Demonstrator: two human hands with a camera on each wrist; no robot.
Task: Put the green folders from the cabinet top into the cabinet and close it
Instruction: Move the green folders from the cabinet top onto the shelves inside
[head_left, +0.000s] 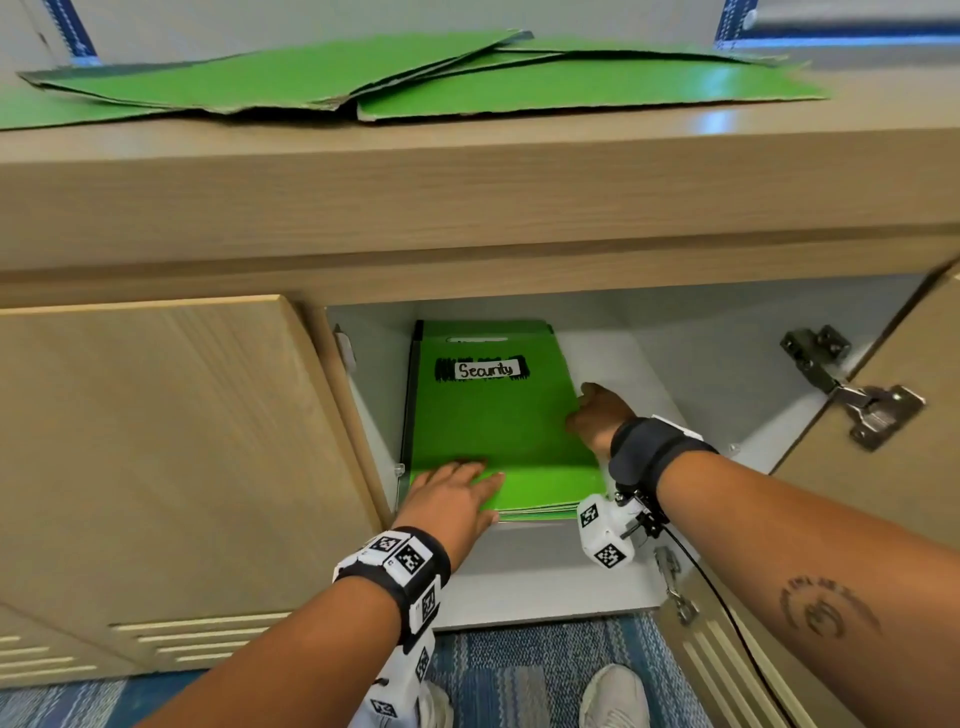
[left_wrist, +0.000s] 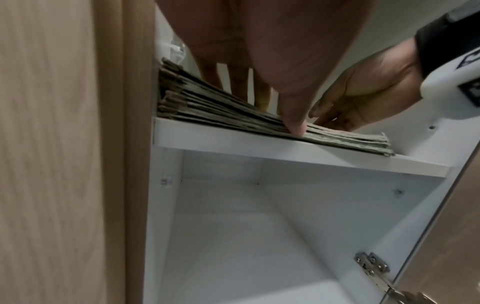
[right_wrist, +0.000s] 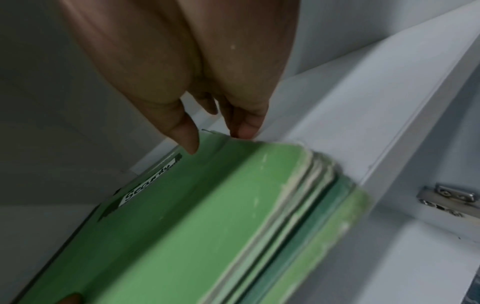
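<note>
A stack of green folders (head_left: 498, 431), the top one labelled "Security", lies on the white upper shelf (head_left: 535, 566) inside the open cabinet. My left hand (head_left: 457, 493) rests flat on the stack's near left corner, fingers straight, thumb against the front edge (left_wrist: 293, 125). My right hand (head_left: 597, 415) is against the stack's right edge, fingers pointing down along it (right_wrist: 244, 127). Several more green folders (head_left: 405, 78) lie spread on the wooden cabinet top (head_left: 467, 171). In the right wrist view the stack (right_wrist: 194, 216) shows several worn layered edges.
The right cabinet door (head_left: 883, 426) stands open with a metal hinge (head_left: 857, 400). The left door (head_left: 156, 457) is closed. A lower compartment (left_wrist: 259, 236) sits beneath the shelf. Blue patterned carpet (head_left: 519, 675) and my shoes are below.
</note>
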